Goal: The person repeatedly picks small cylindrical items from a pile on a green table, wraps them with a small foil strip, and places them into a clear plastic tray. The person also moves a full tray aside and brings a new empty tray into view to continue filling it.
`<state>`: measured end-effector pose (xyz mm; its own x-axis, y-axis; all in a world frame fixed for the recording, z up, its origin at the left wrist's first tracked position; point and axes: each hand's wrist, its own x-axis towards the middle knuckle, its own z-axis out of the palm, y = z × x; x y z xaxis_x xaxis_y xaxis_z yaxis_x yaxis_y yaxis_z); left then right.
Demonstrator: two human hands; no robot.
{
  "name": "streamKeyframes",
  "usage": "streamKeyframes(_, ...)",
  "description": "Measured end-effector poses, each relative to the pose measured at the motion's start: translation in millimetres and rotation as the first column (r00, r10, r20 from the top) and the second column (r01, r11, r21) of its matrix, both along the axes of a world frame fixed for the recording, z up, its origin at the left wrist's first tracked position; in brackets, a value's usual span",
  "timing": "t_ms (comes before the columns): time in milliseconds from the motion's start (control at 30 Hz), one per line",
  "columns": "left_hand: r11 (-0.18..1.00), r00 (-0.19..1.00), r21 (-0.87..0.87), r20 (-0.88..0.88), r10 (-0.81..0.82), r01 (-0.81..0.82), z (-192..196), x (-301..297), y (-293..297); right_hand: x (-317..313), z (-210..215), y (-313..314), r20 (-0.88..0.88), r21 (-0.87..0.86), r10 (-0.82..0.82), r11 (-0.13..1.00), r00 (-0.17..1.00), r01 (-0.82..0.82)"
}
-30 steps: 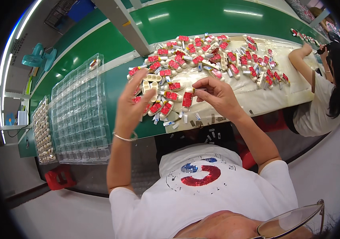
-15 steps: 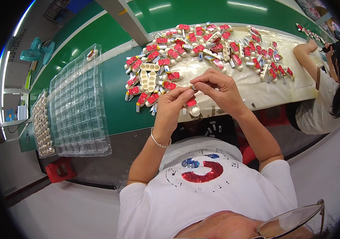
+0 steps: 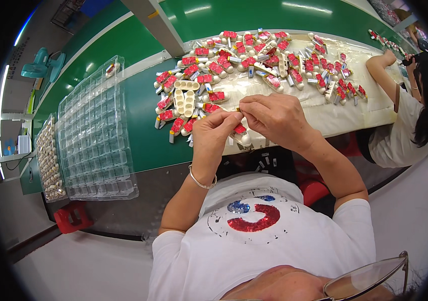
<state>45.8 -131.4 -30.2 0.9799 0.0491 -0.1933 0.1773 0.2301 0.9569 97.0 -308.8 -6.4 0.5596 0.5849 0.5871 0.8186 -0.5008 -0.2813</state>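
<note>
Pinching tiny dark sliver [image 3: 238, 109] narrowly with left hand [image 3: 214, 134] and right hand [image 3: 280, 120]; showing red-and-white round-ended piece [image 3: 240, 130] between both, support unclear; possibly risking dropping either by slipping or pulling too hard.

The left hand [image 3: 211, 136] and right hand [image 3: 279, 120] lie close together at the fingertips, each in a pinching pose; the left forearm [image 3: 188, 200] and right forearm [image 3: 335, 168] slant toward one another.
</note>
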Motion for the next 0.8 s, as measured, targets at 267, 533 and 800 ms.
streamKeyframes(267, 0.999, 1.000, -0.029, 0.005, 0.030, -0.030, 4, -1, -2, 5, -5, 0, -0.040, 0.108, 0.019, 0.994, 0.999, -0.014)
streamKeyframes(533, 0.998, 0.999, -0.040, 0.011, 0.041, -0.041, 7, 4, -3, 1, 4, -3, -0.090, 0.009, -0.036, 0.999, 0.995, 0.037)
streamKeyframes(800, 0.996, 0.993, 0.085, 0.115, 0.028, -0.038, 2, 4, -5, 4, 7, 0, -0.012, -0.030, -0.045, 0.999, 0.999, 0.045)
